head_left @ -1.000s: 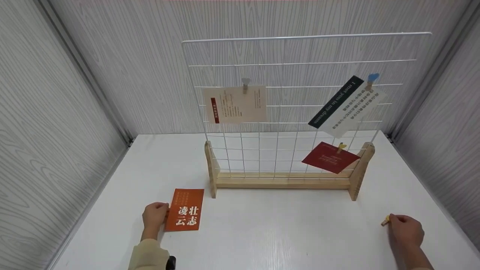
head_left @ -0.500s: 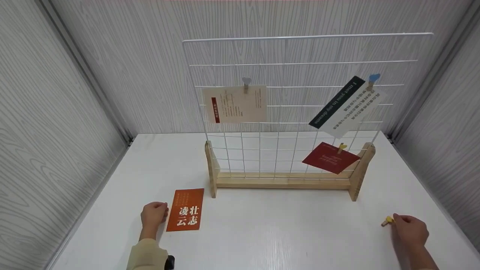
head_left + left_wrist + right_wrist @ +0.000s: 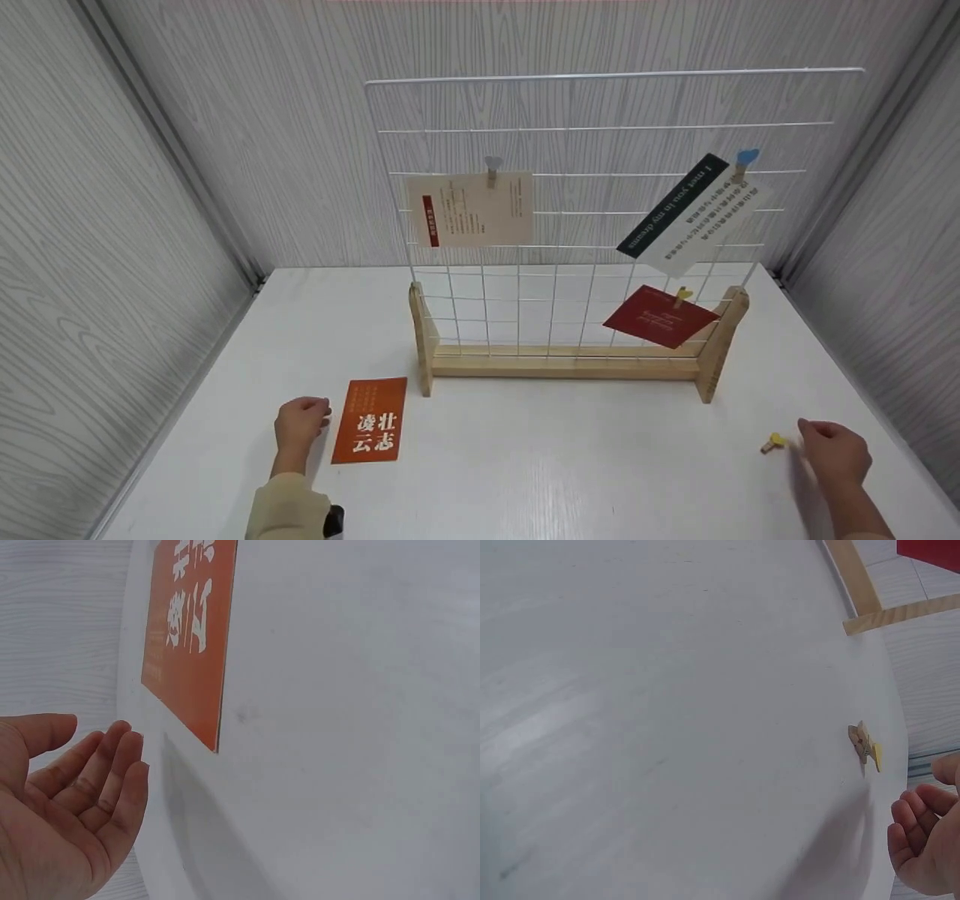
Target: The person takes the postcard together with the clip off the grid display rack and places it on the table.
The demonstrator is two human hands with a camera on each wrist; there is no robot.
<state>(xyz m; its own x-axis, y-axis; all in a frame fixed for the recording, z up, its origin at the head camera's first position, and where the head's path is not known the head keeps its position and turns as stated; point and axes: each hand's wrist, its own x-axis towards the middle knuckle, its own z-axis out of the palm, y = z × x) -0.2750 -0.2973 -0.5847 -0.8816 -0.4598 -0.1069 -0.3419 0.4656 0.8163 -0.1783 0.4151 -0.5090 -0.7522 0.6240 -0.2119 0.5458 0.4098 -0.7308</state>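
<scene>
An orange card (image 3: 369, 420) with white characters lies flat on the white table, left of the rack. My left hand (image 3: 298, 426) is just left of it, apart from the card; in the left wrist view its fingers are loosely bent around nothing. On the right side of the table lies a small wooden clothespin (image 3: 773, 442) with a yellow ornament. Just right of that clothespin is my right hand (image 3: 836, 454), clear of it; the right wrist view shows relaxed, slightly curled fingers (image 3: 909, 821) and no object in them.
A white wire grid (image 3: 555, 300) stands in a wooden base (image 3: 566, 367) at the back. Clipped on it are a beige card (image 3: 469, 214), a black-and-white card (image 3: 701, 225) and a red card (image 3: 660, 319). Wood-patterned walls (image 3: 112, 225) enclose the table.
My right hand has let go of the yellow clothespin and drawn off to the right. My left hand has moved off the orange card's edge, slightly left and upward.
</scene>
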